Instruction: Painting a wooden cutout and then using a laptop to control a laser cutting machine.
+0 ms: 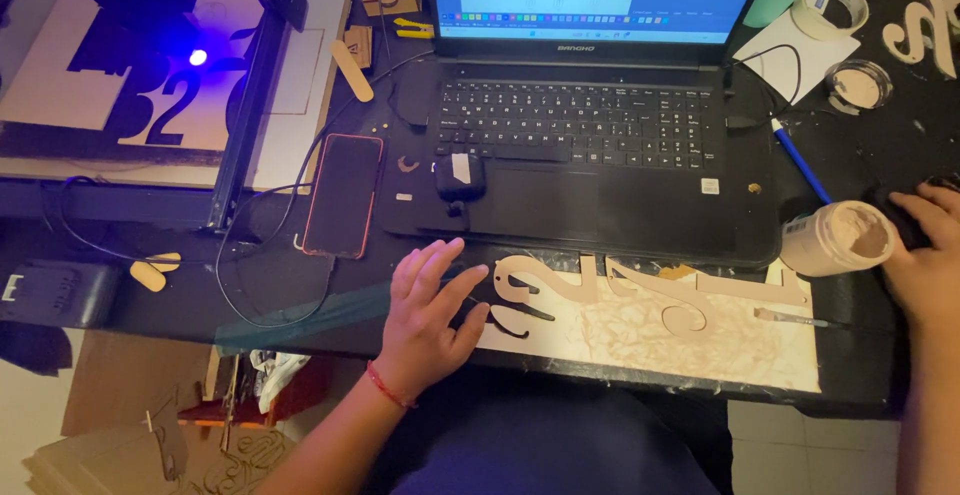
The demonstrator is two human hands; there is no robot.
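The dark surface (300, 285) carries a laptop (590, 145), and just in front of it lies a thin wooden cutout (650, 320). The left hand (430, 315) rests flat on its left end, fingers (445, 265) spread and gripping nothing; the right hand (925, 265), right of the laptop, curls against a jar (838, 239). The cutout looks light and brittle, best lifted by its wider parts.

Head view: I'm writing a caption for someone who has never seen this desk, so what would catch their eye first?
Probably the open laptop with its lit screen at top centre, and the blue light glowing at upper left. Below the laptop, the left hand rests at the end of a pale wooden cut-out sheet on the desk's front edge. At far right, the right hand is beside an open jar of beige paste.
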